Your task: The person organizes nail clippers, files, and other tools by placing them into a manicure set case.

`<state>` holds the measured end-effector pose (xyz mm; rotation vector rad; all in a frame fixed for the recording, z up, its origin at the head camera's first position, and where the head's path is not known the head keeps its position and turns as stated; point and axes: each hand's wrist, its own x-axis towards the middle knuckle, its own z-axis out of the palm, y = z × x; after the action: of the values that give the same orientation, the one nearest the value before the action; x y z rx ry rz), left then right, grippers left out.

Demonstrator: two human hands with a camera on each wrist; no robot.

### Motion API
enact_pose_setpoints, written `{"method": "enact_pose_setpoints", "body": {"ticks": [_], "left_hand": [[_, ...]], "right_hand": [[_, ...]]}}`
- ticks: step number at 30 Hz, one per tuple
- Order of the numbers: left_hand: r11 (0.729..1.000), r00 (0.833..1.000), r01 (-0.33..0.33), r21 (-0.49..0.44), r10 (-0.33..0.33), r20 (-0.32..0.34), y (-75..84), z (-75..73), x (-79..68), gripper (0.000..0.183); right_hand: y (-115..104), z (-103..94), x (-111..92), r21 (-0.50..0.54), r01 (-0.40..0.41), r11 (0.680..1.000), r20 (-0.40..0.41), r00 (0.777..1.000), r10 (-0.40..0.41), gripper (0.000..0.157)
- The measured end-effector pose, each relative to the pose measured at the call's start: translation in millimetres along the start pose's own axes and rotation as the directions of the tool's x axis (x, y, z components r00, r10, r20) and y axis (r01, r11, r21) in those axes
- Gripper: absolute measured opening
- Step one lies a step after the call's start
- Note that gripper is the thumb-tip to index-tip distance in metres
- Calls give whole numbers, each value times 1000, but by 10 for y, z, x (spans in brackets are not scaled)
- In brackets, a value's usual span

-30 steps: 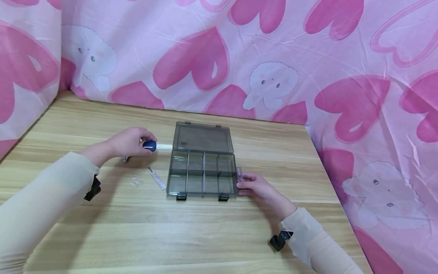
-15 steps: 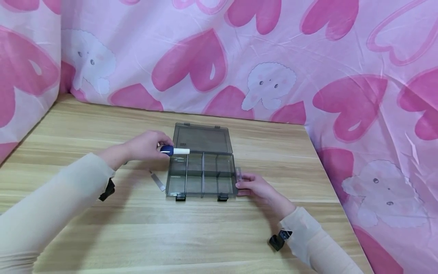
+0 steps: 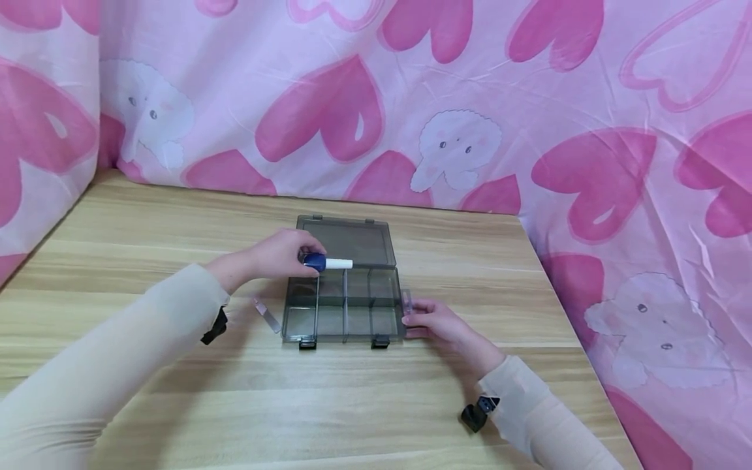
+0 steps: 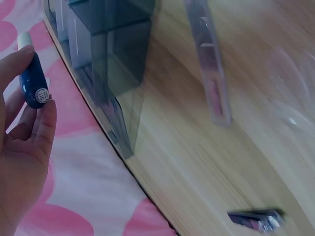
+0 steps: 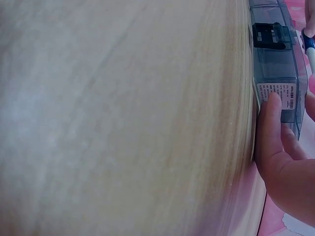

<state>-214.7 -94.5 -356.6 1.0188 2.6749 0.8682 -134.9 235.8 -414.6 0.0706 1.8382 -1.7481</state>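
A dark blue nail polish bottle [image 3: 314, 262] with a long white cap is pinched in my left hand [image 3: 284, 253], thumb on one side and fingers on the other. It lies sideways above the back left compartments of a smoky clear compartment box [image 3: 358, 321], whose lid [image 3: 352, 241] is folded back on the table. No contents show in the compartments in view. My right hand [image 3: 437, 321] grips the box's right end. In the right wrist view its thumb [image 5: 272, 115] presses a white label [image 5: 283, 93] there, with other fingers round the side.
Left of the box lies a slim clear piece [image 3: 267, 314] with a pinkish part. The left wrist view also shows a small shiny metal object [image 4: 258, 219] and clear thin pieces [image 4: 295, 93] on the wooden table [image 3: 329, 405]. Pink heart-print cloth [image 3: 317, 111] hangs behind.
My left hand has carried the nail polish bottle rightward, from beside the box to over its back compartments. My right hand has stayed at the box's right end.
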Motion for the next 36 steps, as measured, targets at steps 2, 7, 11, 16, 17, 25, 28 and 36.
{"method": "enact_pose_setpoints", "body": {"ticks": [2,7,11,16,17,25,28,36], "left_hand": [[999,1000,11,-33,-11,-4,29,24,38,37],[990,999,35,-133,-39,-30,74,102,127,39],[982,998,48,-182,-54,-33,93,168,170,39],[966,996,87,-242,-91,-4,152,258,218,35],[964,995,93,-249,-96,1,163,284,230,34],[951,990,139,-276,-138,24,269,492,342,34],[957,991,136,-257,-136,21,304,555,369,35],[986,994,106,-128,-109,-22,377,679,426,31]], "right_hand": [[6,-3,4,0,1,1000,-1,1000,-1,56],[19,-15,14,7,11,1000,2,1000,-11,57],[7,-11,12,-2,1,1000,-7,1000,-1,57],[8,-16,20,-30,-17,999,-23,1000,17,57],[9,-17,21,-29,-21,999,-25,999,20,56],[24,-13,27,-15,-19,1000,-26,1000,18,56],[32,-8,31,1,-6,1000,-19,1000,6,56],[22,-22,30,-26,-25,999,-33,999,24,56]]}}
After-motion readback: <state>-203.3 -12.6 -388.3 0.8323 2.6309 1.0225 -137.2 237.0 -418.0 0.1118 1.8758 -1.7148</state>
